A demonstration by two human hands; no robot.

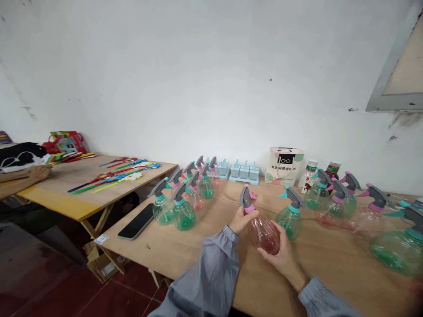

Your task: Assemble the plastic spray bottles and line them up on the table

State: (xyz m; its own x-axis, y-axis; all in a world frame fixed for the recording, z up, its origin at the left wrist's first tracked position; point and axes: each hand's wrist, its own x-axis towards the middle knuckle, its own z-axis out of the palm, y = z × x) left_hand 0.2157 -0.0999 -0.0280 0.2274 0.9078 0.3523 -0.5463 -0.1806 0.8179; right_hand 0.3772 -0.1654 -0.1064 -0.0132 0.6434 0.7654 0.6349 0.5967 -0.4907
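Observation:
A clear pink spray bottle point(263, 233) with a grey and pink trigger head is tilted between my hands above the table. My left hand point(243, 220) closes round its neck, just under the pink collar. My right hand point(281, 250) grips the round body from the right, low down. Close beyond my right hand stands a green spray bottle point(290, 220) with a turquoise collar. More green and pink spray bottles are grouped to the left, among them a green one point(184, 215) in front. Several others line the right side, the nearest a large green bottle point(393, 251).
A black phone point(137, 221) lies at the table's left edge. Along the wall stand light-blue ice-pop moulds point(244, 172), a paper bag point(284, 166) and two labelled bottles. On the neighbouring table point(89, 200) lie colourful hand-shaped sticks, and another person's hand point(38, 173) rests there.

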